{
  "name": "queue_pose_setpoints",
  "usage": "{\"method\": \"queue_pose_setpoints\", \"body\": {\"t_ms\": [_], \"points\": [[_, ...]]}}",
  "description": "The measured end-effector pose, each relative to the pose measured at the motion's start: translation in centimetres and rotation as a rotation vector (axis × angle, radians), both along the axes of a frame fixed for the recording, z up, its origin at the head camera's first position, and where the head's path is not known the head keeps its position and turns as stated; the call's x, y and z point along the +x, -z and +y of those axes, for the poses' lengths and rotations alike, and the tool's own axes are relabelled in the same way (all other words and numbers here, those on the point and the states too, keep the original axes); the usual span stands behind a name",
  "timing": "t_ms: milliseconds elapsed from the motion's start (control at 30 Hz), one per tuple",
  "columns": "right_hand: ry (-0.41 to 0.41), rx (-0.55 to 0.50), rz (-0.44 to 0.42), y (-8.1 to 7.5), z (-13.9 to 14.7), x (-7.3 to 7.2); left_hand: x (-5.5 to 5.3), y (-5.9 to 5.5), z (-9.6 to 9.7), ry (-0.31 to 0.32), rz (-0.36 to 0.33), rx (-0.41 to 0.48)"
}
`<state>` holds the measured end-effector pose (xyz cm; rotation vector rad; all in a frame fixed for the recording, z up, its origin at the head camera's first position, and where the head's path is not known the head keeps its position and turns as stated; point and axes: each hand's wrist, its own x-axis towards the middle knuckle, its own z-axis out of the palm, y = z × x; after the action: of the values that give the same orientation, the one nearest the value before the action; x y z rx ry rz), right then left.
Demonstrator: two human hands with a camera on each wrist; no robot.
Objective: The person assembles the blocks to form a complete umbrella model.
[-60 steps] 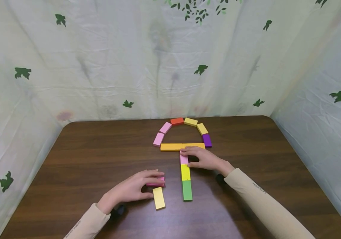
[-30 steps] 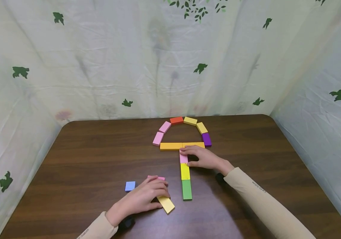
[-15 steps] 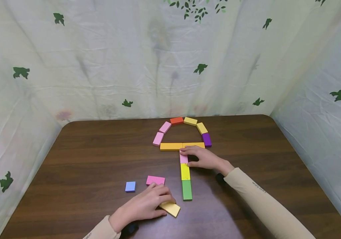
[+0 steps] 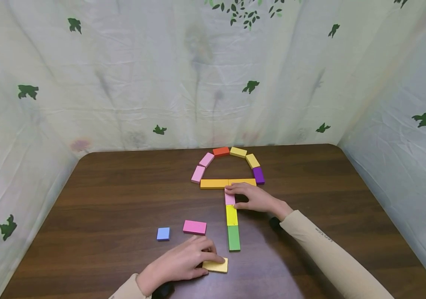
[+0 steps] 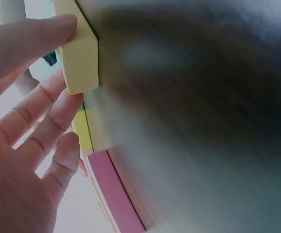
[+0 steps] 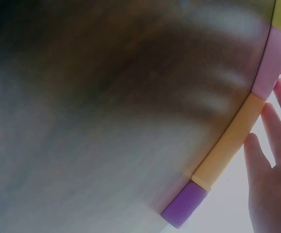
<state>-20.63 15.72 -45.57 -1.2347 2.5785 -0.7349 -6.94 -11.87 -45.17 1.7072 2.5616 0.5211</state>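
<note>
In the head view, my left hand [image 4: 183, 261] pinches a pale yellow block [image 4: 218, 266] lying crosswise at the near middle of the table. The left wrist view has the thumb on one face of that block and fingertips at its end. Just beyond lie a pink block [image 4: 194, 227] and a small blue block [image 4: 163, 234]. My right hand [image 4: 255, 197] rests with extended fingers on the light pink block [image 4: 230, 198] and the edge of an orange block [image 4: 214, 184]. Below the light pink block, a yellow block [image 4: 232, 215] and a green block [image 4: 234, 238] continue the line.
An arch of blocks curves at the table's back: light pink ones [image 4: 198, 174], a red block [image 4: 221, 152], pale yellow ones [image 4: 252, 160] and a purple block [image 4: 259, 175]. A white patterned cloth [image 4: 130, 83] hangs behind the brown wooden table [image 4: 115, 199].
My left hand has moved nearer and rightward, drawing the pale yellow block along and turning it from lengthwise to crosswise. The blue block has come into view. My right hand has stayed put.
</note>
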Motion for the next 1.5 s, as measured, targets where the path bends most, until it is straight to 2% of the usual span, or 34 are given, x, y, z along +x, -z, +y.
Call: {"method": "queue_pose_setpoints", "body": {"t_ms": [300, 633, 900, 1133, 1500], "points": [[-0.01, -0.016, 0.004, 0.1, 0.0, 0.0, 0.5, 0.5, 0.9, 0.04, 0.064, 0.045], [0.004, 0.002, -0.011, 0.1, 0.0, 0.0, 0.7, 0.2, 1.0, 0.089, -0.025, -0.011], [-0.008, -0.011, -0.002, 0.0, -0.1, 0.0, 0.8, 0.2, 1.6, 0.079, 0.019, -0.018], [-0.005, -0.013, -0.008, 0.0, -0.1, 0.0, 0.6, 0.3, 2.1, 0.054, 0.017, -0.024], [-0.009, -0.012, 0.001, 0.1, 0.0, -0.1, 0.6, 0.6, 2.5, 0.04, 0.058, -0.008]]}}
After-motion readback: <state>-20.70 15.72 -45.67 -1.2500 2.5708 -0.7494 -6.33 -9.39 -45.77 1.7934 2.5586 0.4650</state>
